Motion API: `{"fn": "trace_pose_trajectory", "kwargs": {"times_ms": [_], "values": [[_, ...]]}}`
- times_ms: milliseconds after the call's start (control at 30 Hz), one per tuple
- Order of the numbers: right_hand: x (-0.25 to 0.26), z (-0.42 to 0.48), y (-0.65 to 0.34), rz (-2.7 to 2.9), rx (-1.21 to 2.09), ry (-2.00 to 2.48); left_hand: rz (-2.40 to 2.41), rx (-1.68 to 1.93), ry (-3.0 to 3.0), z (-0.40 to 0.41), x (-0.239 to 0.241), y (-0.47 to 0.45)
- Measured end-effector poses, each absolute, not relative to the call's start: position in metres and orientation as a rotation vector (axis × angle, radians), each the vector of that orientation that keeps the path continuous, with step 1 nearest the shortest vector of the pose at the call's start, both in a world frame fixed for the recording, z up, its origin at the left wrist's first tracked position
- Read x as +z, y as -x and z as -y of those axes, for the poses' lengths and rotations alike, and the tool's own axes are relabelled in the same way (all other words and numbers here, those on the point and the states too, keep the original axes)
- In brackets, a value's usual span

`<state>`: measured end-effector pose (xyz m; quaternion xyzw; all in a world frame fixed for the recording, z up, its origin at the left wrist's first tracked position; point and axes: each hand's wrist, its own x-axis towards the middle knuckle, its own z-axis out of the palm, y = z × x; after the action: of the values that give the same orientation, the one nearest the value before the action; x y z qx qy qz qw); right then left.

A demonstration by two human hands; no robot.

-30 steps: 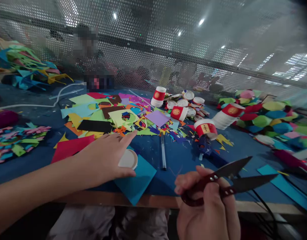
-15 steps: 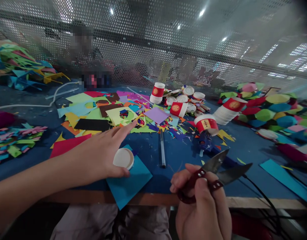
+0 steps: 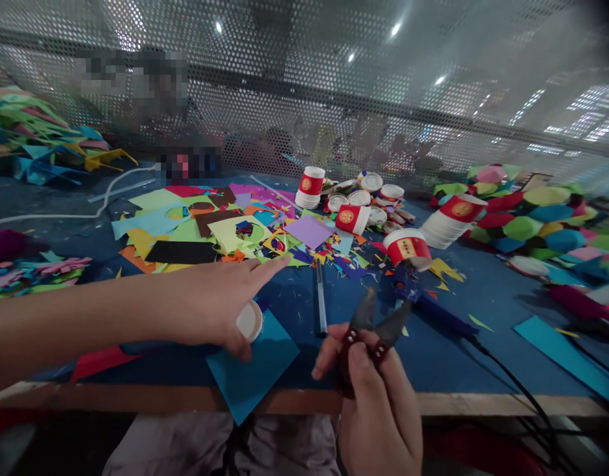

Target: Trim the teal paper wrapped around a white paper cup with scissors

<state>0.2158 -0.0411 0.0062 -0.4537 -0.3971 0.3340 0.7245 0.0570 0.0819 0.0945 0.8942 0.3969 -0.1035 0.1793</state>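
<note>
My left hand lies flat with fingers stretched out over a white round lid, which rests on a teal paper square at the table's front edge. The forefinger points toward the heap of coloured paper scraps. My right hand is closed round red-handled thread snips, blades apart and pointing up and away. A dark pen lies on the blue table between the two hands.
Red paper cups and white lids are scattered at mid-table. A blue glue gun with a black cord lies right of the snips. Coloured paper balls pile at the right. A perforated metal screen closes the back. Paper offcuts lie at the left.
My right hand has swung the snips leftward, from pointing right to pointing up near the pen. My left hand stays on the lid and has slid a little to the right.
</note>
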Motion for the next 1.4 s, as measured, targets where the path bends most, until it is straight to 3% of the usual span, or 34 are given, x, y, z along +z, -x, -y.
{"fn": "trace_pose_trajectory", "kwargs": {"times_ms": [167, 367, 567, 800, 1133, 1400], "values": [[0.011, 0.037, -0.217, 0.932, 0.804, 1.075, -1.071, -0.165, -2.586, -0.088, 0.088, -0.054], [0.027, 0.022, -0.224, 1.186, 0.834, 1.144, -0.910, 0.397, -2.605, -0.103, 0.078, -0.041], [0.055, -0.020, -0.233, 1.373, 0.730, 1.413, -0.833, 0.753, -2.158, -0.120, 0.076, -0.039], [0.057, -0.083, -0.231, 1.265, 0.743, 1.216, -0.801, 1.048, -1.850, -0.146, 0.079, -0.050], [0.058, -0.097, -0.232, 1.285, 0.640, 1.208, -0.776, 0.759, -1.638, -0.156, 0.067, -0.044], [0.033, -0.080, -0.237, 1.348, 0.453, 1.157, -0.871, 0.884, -1.756, -0.158, 0.059, -0.035]]}}
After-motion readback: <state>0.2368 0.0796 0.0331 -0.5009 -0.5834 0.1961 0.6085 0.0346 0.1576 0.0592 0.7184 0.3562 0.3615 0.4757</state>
